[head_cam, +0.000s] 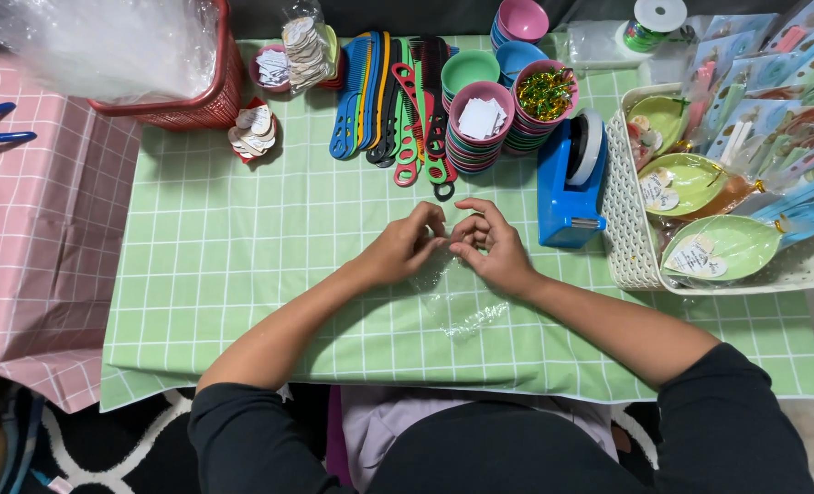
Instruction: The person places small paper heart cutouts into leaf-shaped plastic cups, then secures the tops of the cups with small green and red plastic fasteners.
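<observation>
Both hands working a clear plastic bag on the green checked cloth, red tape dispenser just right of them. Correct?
Not quite: the head view shows the tape dispenser is blue, not red. The rest holds: the left hand and right hand both pinch the clear plastic bag on the green checked cloth.

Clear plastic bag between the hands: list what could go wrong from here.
1. The clear plastic bag is thin and see-through against the green checked tablecloth; both hands, left hand and right hand, pinch its top edge, so it might slip or tear.
2. The blue tape dispenser stands right beside the right hand; a sideways move could knock it.
3. The stacked bowls and combs lie just ahead and could be bumped.
</observation>
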